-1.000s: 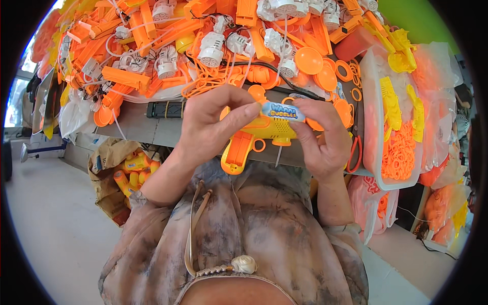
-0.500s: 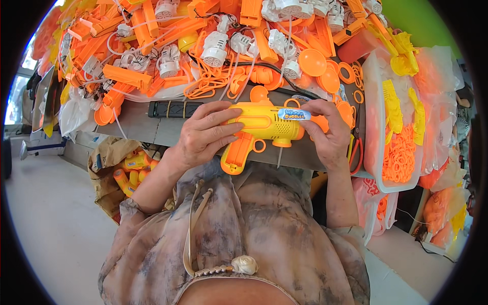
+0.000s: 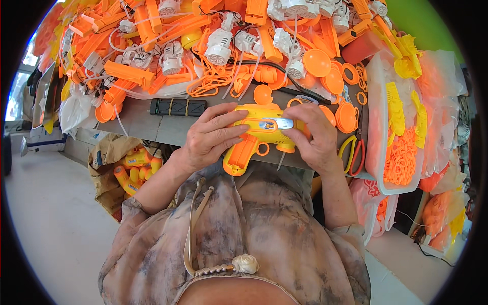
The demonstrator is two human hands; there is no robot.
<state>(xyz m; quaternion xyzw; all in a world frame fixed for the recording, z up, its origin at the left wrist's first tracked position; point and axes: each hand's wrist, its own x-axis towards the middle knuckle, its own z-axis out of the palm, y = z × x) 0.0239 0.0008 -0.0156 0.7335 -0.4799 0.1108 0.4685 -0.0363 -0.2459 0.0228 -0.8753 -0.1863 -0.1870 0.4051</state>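
Sticker (image 3: 285,123), seemingly being aligned, is pinched by the right hand (image 3: 316,136) while the left hand (image 3: 211,134) clasps the yellow toy gun (image 3: 264,136), dead ahead at twelve o'clock, and I'd say pressing wants steadiness.

From the wearer's head, the left of two side-by-side fisheye cameras looks down and forward over a mottled brown-gray blouse (image 3: 277,218), with a yellow-and-orange toy gun (image 3: 249,121) at close range, just above the center of the round field. The blouse spreads nearest the lens, below the toy gun; a heap of orange and white plastic parts (image 3: 218,46) stretches beyond it. A translucent plastic bin (image 3: 374,162) stands to the toy gun's right, and pale floor (image 3: 56,213) curves away to its lower left.
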